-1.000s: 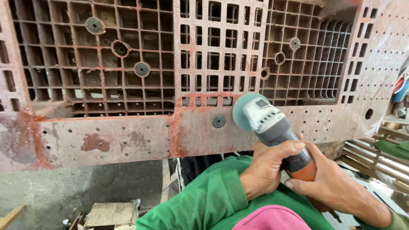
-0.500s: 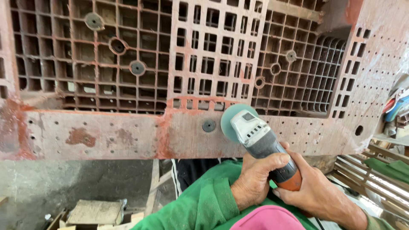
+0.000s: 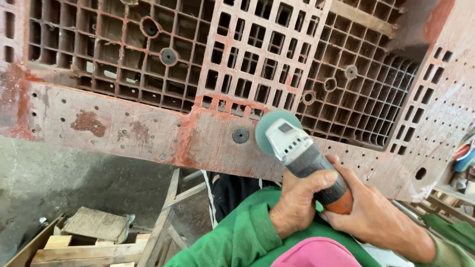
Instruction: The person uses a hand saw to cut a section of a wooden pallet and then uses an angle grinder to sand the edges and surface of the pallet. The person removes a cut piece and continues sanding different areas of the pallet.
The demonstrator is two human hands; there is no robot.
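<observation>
An angle grinder (image 3: 303,154) with a grey and white head and an orange rear is held in both hands. My left hand (image 3: 296,202) wraps the body from the left, its green sleeve below it. My right hand (image 3: 372,213) grips the orange rear end. The grinder's teal disc (image 3: 269,124) presses against the flat lower band of a large worn reddish plastic pallet (image 3: 128,129) standing on edge in front of me. A round dark plug (image 3: 241,135) in the pallet sits just left of the disc.
The pallet's upper part is an open grid of square cells (image 3: 257,54). Below left lie wooden boards and a slatted frame (image 3: 99,237) on a grey concrete floor. Coloured cables (image 3: 464,158) and green items lie at the right edge.
The view has swung, so the pallet now sits tilted and the grinder appears further right. The disc stays on the lower band near the round plug, and both hands keep their grip.
</observation>
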